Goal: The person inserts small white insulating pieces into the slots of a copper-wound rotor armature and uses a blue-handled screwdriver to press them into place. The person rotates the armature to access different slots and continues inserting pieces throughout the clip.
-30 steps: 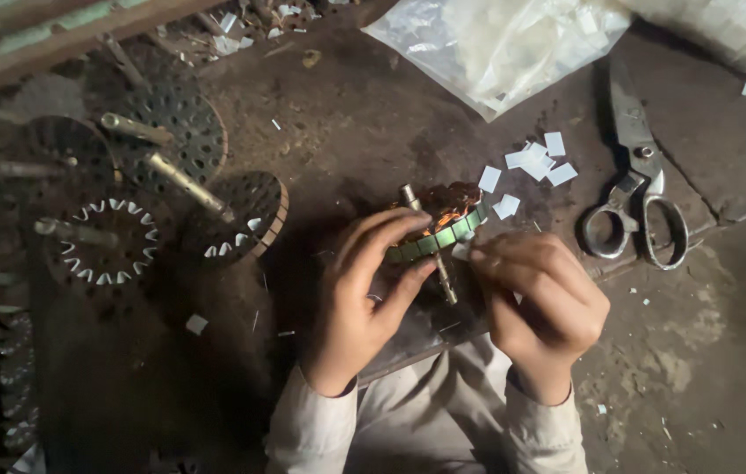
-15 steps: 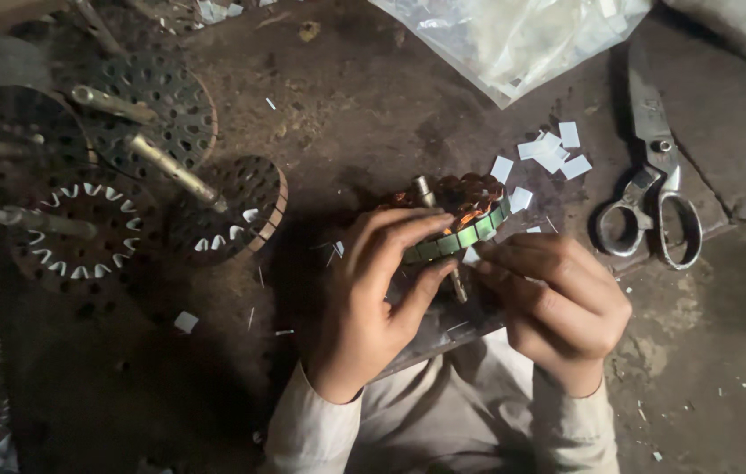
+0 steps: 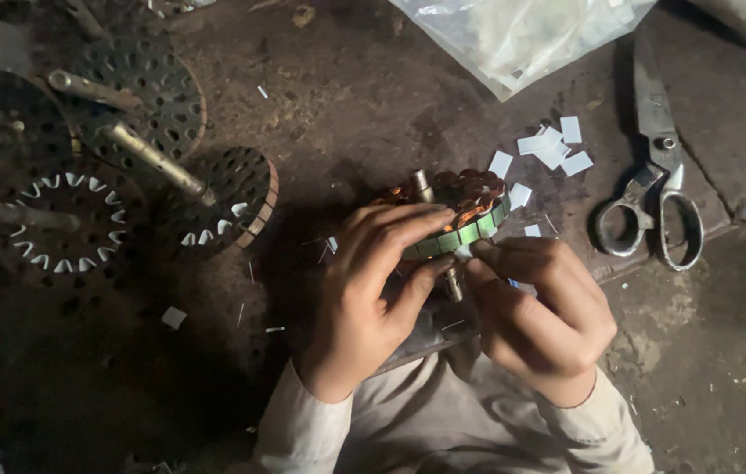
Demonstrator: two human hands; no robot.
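A round motor armature (image 3: 469,208) with copper windings, a green band round its rim and a metal shaft sits at the centre of the head view. My left hand (image 3: 368,294) grips it from the left, fingers over its top. My right hand (image 3: 540,312) presses its fingertips against the green rim from below right; whether it pinches a small paper slip I cannot tell. Small white paper slips (image 3: 553,154) lie scattered just beyond the armature.
Large metal scissors (image 3: 654,189) lie to the right on a dark, dirty work surface. Several slotted armature cores on shafts (image 3: 153,167) are stacked at the left. A clear plastic bag (image 3: 522,35) lies at the top.
Both hands with the armature stay together; the view has shifted slightly, and my right fingers have moved along the green rim.
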